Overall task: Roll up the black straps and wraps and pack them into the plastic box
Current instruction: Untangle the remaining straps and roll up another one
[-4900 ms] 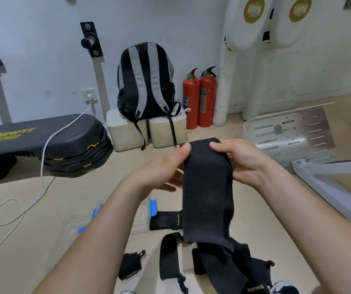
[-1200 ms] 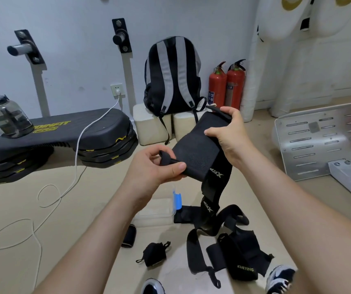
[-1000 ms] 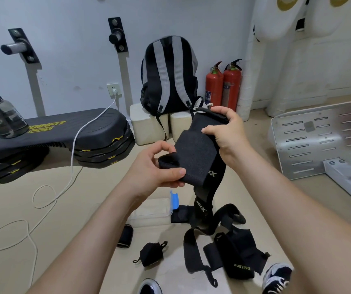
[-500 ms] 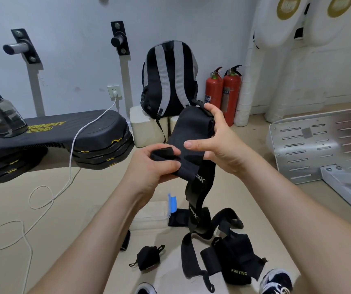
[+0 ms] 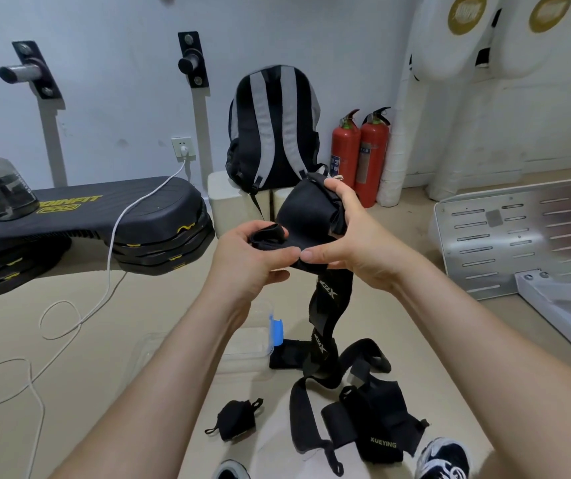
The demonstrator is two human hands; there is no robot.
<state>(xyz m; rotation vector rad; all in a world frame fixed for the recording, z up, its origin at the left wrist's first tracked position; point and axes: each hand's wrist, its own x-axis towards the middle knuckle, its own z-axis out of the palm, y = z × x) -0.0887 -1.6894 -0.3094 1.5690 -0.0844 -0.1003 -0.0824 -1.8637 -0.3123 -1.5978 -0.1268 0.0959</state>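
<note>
Black wrap [image 5: 306, 216] was held at chest height: left hand [image 5: 253, 261] pinching its rolled end, right hand [image 5: 353, 243] clamping the flat band, whose tail hung straight down toward the plastic box [image 5: 242, 350] on the floor

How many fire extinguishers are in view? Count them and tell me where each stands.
2. The left fire extinguisher and the right fire extinguisher stand side by side against the back wall, between the backpack and the white padded column. Their bases are partly hidden.
</note>
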